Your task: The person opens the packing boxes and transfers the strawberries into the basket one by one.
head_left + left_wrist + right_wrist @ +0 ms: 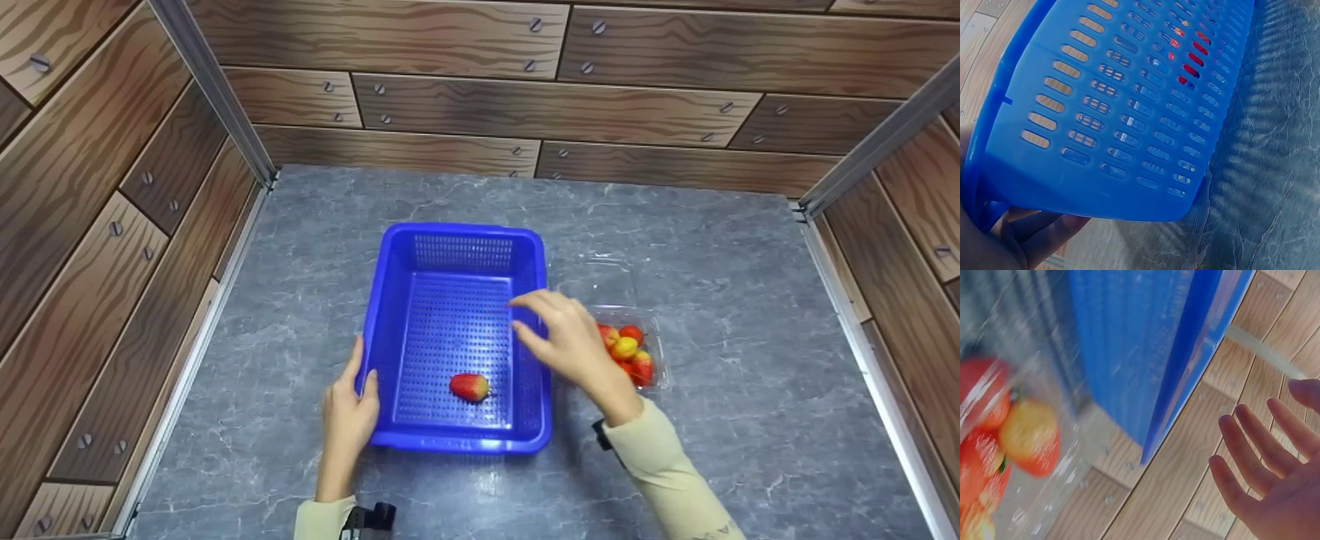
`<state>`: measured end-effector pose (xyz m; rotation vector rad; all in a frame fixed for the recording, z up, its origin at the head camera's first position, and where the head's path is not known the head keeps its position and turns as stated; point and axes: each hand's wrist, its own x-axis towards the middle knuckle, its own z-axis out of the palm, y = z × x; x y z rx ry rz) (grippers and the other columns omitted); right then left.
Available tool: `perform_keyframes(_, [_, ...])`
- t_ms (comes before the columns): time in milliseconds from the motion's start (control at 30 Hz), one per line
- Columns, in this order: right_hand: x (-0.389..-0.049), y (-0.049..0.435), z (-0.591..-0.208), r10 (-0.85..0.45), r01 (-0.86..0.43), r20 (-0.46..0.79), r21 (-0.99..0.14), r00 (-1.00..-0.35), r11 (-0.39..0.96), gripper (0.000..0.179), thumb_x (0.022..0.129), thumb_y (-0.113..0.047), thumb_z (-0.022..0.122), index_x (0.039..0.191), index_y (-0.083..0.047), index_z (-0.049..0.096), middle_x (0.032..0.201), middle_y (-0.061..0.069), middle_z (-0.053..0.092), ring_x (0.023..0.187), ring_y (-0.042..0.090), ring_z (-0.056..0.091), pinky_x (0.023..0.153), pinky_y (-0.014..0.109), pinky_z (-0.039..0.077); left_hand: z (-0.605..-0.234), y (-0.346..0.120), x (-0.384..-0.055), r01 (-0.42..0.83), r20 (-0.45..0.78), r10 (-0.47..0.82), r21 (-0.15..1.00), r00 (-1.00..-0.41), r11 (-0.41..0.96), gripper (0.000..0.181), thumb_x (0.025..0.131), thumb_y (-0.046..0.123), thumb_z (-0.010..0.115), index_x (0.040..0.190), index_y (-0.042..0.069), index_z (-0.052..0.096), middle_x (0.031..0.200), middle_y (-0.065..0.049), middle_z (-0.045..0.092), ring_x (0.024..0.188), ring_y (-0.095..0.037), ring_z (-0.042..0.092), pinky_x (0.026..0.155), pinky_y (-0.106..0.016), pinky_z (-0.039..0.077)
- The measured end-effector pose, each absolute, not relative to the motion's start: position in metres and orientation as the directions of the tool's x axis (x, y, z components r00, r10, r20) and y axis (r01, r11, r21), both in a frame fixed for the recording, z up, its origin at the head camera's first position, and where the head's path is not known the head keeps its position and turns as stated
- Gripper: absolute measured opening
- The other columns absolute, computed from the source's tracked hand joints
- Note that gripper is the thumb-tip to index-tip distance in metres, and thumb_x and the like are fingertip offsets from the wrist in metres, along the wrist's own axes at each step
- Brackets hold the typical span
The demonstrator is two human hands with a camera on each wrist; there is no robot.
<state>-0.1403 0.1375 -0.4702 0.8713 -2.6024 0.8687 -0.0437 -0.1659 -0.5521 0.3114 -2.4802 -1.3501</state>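
A blue perforated plastic basket stands on the grey surface, with one red strawberry with a pale end lying near its front. My left hand grips the basket's left rim, thumb over the edge and fingers outside below it, as the left wrist view shows. Over the right rim my right hand hovers, fingers spread apart and holding nothing. To the right of the basket, partly behind that hand and wrist, sits a clear plastic box of red and yellow strawberries.
The box's clear lid lies folded back on the far side. Wood-patterned walls enclose the grey work surface at the back and both sides, with metal rails at the corners.
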Motion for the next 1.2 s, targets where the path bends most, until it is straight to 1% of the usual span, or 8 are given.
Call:
perform_keyframes(133, [-0.145, 0.154, -0.472, -0.407, -0.596, 0.451, -0.450, -0.795, 0.665, 0.023, 0.088, -0.016, 0.072, 0.110, -0.010, 0.073, 0.106, 0.005, 0.072, 0.095, 0.026, 0.066, 0.079, 0.042, 0.052, -0.552, -0.166, -0.044, -0.045, 0.163, -0.330, 0.840, -0.930, 0.541, 0.057, 0.093, 0.002, 0.061, 0.148, 0.010, 0.046, 0.141, -0.018, 0.052, 0.118, -0.039, 0.060, 0.101, -0.053, 0.046])
perform_keyframes(367, [-0.153, 0.183, -0.490, -0.285, -0.532, 0.496, -0.478, -0.820, 0.699, 0.020, 0.085, -0.011, 0.073, 0.104, -0.009, 0.074, 0.104, 0.008, 0.072, 0.095, 0.029, 0.067, 0.081, 0.046, 0.054, -0.553, -0.165, -0.044, -0.048, 0.165, -0.336, 0.838, -0.927, 0.544, 0.057, 0.093, 0.003, 0.062, 0.148, 0.011, 0.047, 0.139, -0.019, 0.054, 0.106, -0.037, 0.064, 0.095, -0.054, 0.049])
perform_keyframes(533, [-0.152, 0.200, -0.508, -0.195, -0.350, 0.339, -0.494, -0.920, 0.796, 0.024, 0.084, -0.014, 0.072, 0.107, -0.009, 0.075, 0.108, 0.010, 0.070, 0.099, 0.035, 0.063, 0.080, 0.053, 0.052, -0.553, -0.165, -0.044, -0.053, 0.158, -0.339, 0.841, -0.927, 0.538, 0.058, 0.093, 0.003, 0.062, 0.148, 0.012, 0.047, 0.138, -0.021, 0.054, 0.093, -0.035, 0.065, 0.087, -0.052, 0.052])
perform_keyframes(633, [-0.149, 0.207, -0.520, -0.175, -0.265, 0.226, -0.474, -0.958, 0.840, 0.029, 0.083, -0.017, 0.072, 0.110, -0.008, 0.074, 0.109, 0.011, 0.067, 0.100, 0.037, 0.061, 0.079, 0.056, 0.051, -0.553, -0.166, -0.044, -0.060, 0.151, -0.342, 0.843, -0.928, 0.535, 0.058, 0.093, 0.003, 0.062, 0.148, 0.012, 0.047, 0.139, -0.020, 0.053, 0.095, -0.035, 0.065, 0.087, -0.052, 0.052])
perform_keyframes(867, [-0.143, 0.212, -0.539, -0.205, -0.260, 0.170, -0.431, -0.964, 0.864, 0.032, 0.080, -0.019, 0.074, 0.110, -0.007, 0.074, 0.101, 0.012, 0.066, 0.090, 0.036, 0.059, 0.073, 0.052, 0.050, -0.553, -0.165, -0.044, -0.060, 0.158, -0.346, 0.837, -0.925, 0.544, 0.057, 0.093, 0.004, 0.062, 0.148, 0.013, 0.048, 0.136, -0.020, 0.056, 0.094, -0.034, 0.065, 0.085, -0.053, 0.051])
perform_keyframes(933, [-0.142, 0.212, -0.542, -0.208, -0.262, 0.168, -0.433, -0.964, 0.863, 0.033, 0.080, -0.019, 0.074, 0.110, -0.006, 0.074, 0.101, 0.013, 0.066, 0.089, 0.035, 0.058, 0.072, 0.052, 0.049, -0.553, -0.165, -0.044, -0.058, 0.163, -0.348, 0.836, -0.923, 0.546, 0.057, 0.093, 0.004, 0.062, 0.147, 0.013, 0.049, 0.136, -0.019, 0.056, 0.099, -0.034, 0.065, 0.087, -0.054, 0.051])
perform_keyframes(1100, [-0.142, 0.211, -0.547, -0.203, -0.252, 0.154, -0.450, -0.967, 0.857, 0.037, 0.079, -0.020, 0.074, 0.113, -0.005, 0.072, 0.104, 0.015, 0.066, 0.093, 0.038, 0.060, 0.076, 0.054, 0.050, -0.553, -0.165, -0.044, -0.040, 0.177, -0.348, 0.844, -0.921, 0.535, 0.057, 0.092, 0.003, 0.063, 0.147, 0.012, 0.050, 0.137, -0.019, 0.056, 0.114, -0.037, 0.062, 0.092, -0.054, 0.050])
perform_keyframes(1200, [-0.143, 0.210, -0.551, -0.202, -0.245, 0.140, -0.480, -0.969, 0.842, 0.039, 0.079, -0.019, 0.076, 0.115, -0.005, 0.071, 0.106, 0.016, 0.065, 0.097, 0.038, 0.061, 0.077, 0.054, 0.052, -0.553, -0.165, -0.043, -0.036, 0.180, -0.349, 0.846, -0.920, 0.532, 0.057, 0.092, 0.003, 0.063, 0.146, 0.012, 0.050, 0.135, -0.021, 0.057, 0.113, -0.037, 0.063, 0.092, -0.054, 0.050])
